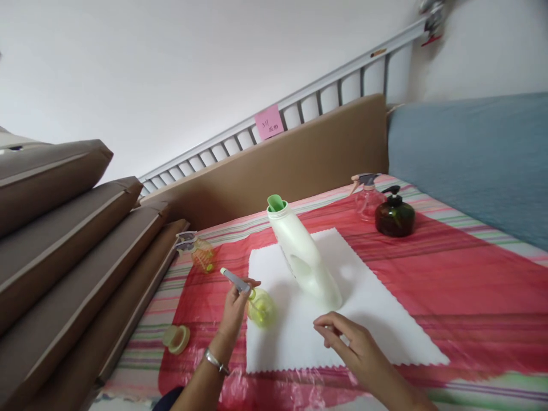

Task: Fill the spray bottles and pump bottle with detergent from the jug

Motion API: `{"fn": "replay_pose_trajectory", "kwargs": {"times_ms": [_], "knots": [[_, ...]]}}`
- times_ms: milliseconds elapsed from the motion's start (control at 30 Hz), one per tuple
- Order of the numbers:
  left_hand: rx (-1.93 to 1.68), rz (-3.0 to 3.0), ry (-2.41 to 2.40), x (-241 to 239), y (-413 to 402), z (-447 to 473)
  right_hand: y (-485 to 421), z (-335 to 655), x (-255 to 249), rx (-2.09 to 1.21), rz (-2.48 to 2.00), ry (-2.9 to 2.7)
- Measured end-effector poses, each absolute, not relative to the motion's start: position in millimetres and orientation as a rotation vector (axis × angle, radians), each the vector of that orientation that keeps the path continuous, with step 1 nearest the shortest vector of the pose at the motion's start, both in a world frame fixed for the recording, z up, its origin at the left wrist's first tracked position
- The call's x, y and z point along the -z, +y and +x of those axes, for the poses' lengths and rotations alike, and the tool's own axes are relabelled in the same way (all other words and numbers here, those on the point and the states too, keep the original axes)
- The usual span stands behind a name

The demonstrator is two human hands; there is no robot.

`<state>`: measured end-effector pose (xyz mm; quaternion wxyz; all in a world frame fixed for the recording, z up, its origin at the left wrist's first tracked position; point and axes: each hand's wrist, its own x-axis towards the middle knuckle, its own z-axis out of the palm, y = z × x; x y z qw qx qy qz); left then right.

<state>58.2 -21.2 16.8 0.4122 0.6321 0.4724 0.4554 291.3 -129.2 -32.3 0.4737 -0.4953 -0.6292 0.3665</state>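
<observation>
Grasping the grey trigger head of a small yellow-green spray bottle (261, 307), the left hand (234, 311) keeps it at the near left edge of the white cloth (385, 319), with the white detergent bottle (305, 255) standing open-topped on that cloth just beyond. The right hand (349, 342) hovers over the near part of the cloth, loose and holding nothing, fingers curled. A yellow-green cap (177, 338) lies to the near left on the red plastic sheet (471, 274), an orange spray bottle (201, 251) sits farther left, and a pink spray bottle (367, 197) and a dark pump bottle (394, 215) stand at the far right.
</observation>
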Motion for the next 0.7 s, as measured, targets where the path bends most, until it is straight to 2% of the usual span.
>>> {"fn": "replay_pose_trajectory", "kwargs": {"times_ms": [700], "knots": [[-1.277, 1.747, 1.241, 2, -17, 68, -140, 283, 36, -0.990, -1.223, -1.610]]}}
